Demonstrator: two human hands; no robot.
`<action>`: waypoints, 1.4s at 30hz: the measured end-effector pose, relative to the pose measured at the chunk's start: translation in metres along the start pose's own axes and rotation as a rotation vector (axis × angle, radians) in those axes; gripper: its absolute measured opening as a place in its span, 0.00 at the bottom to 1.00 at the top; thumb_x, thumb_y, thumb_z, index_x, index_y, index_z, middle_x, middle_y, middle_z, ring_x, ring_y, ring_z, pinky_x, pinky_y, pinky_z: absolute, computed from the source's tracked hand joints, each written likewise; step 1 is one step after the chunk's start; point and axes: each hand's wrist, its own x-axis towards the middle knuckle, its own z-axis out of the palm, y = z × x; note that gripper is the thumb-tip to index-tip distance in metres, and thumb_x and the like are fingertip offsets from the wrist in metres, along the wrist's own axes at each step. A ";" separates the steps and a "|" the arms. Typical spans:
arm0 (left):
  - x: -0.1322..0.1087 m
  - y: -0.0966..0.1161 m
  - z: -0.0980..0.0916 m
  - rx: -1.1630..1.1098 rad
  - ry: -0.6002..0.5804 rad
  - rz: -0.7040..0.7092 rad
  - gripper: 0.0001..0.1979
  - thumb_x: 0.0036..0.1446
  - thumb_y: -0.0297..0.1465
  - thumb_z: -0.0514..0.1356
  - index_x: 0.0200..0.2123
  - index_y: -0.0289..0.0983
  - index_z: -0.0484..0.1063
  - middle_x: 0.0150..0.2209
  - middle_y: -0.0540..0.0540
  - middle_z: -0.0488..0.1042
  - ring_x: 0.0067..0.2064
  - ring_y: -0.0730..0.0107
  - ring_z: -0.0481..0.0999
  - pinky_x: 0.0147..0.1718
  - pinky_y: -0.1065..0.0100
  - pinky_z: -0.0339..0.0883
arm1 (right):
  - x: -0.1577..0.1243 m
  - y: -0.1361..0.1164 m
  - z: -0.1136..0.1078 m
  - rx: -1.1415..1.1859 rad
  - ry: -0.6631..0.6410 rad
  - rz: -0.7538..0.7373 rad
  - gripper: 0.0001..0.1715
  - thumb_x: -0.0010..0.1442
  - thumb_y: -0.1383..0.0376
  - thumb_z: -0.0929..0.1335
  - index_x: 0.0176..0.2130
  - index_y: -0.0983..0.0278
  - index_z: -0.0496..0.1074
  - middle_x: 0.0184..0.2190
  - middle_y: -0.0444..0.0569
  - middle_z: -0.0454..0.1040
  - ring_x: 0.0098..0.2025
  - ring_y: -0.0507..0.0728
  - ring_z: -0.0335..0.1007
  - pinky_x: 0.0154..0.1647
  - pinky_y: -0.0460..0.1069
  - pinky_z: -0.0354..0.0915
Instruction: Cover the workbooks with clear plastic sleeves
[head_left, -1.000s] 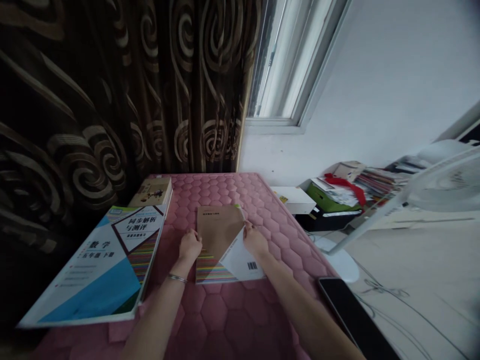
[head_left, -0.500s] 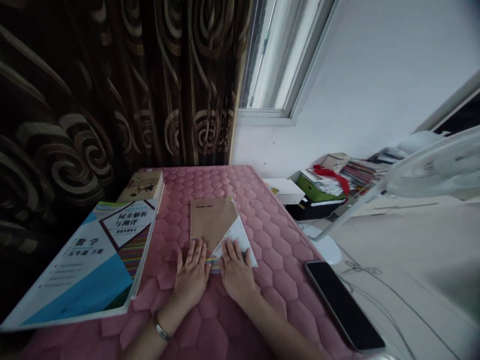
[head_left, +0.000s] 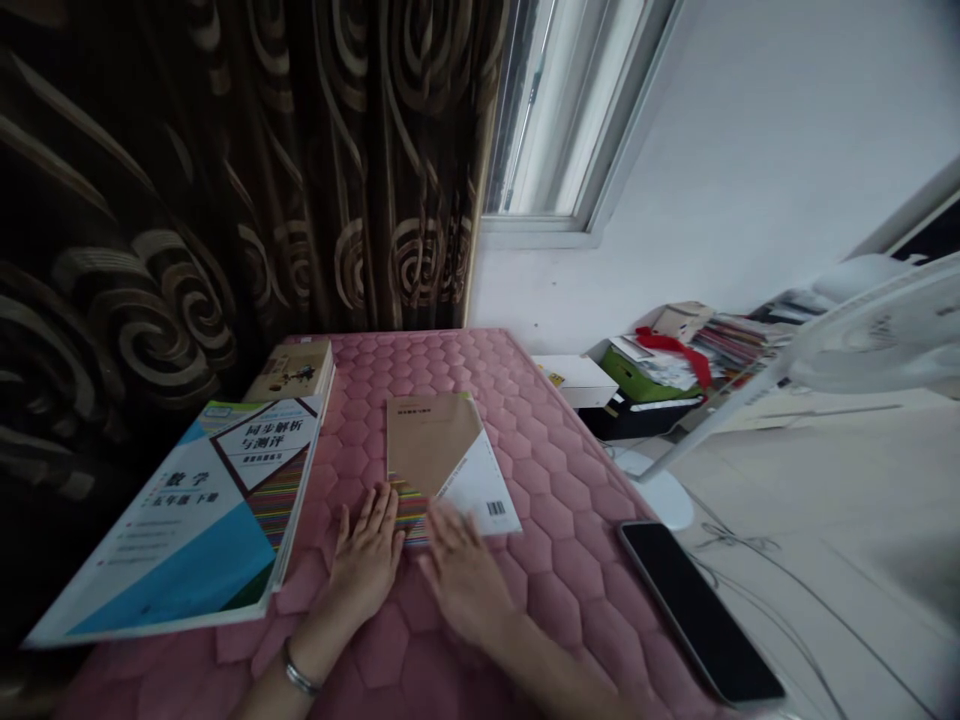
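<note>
A thin booklet (head_left: 435,445) with a brown and white cover, a striped band and a barcode lies flat before me on the pink quilted surface (head_left: 457,365). My left hand (head_left: 369,550) rests at its lower left corner, fingers stretched out and palm down. Over the booklet's near edge is my right hand (head_left: 466,575), slightly blurred, its fingers extended; whether it touches the cover I cannot tell. Neither hand grips anything. To the left lies a pile of large workbooks (head_left: 202,510) with a blue and white cover on top.
Behind the workbooks sits a stack of smaller books (head_left: 289,370). A black phone (head_left: 697,610) lies at the right edge. Beyond that edge stand a white fan (head_left: 885,325), a white box (head_left: 577,380) and a dark bin (head_left: 645,415) of papers. A patterned curtain (head_left: 360,160) hangs behind.
My left hand has slid left toward the booklet's corner. My right hand has shifted slightly left and nearer me, uncovering the barcode. The view has shifted a little.
</note>
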 end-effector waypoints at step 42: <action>0.063 0.020 -0.071 -1.400 0.083 -0.259 0.04 0.46 0.32 0.56 0.24 0.39 0.64 0.23 0.53 0.70 0.28 0.70 0.71 0.30 0.70 0.65 | 0.115 -0.002 -0.103 0.506 -0.037 0.166 0.26 0.67 0.50 0.58 0.36 0.63 0.75 0.28 0.49 0.77 0.27 0.54 0.75 0.31 0.47 0.69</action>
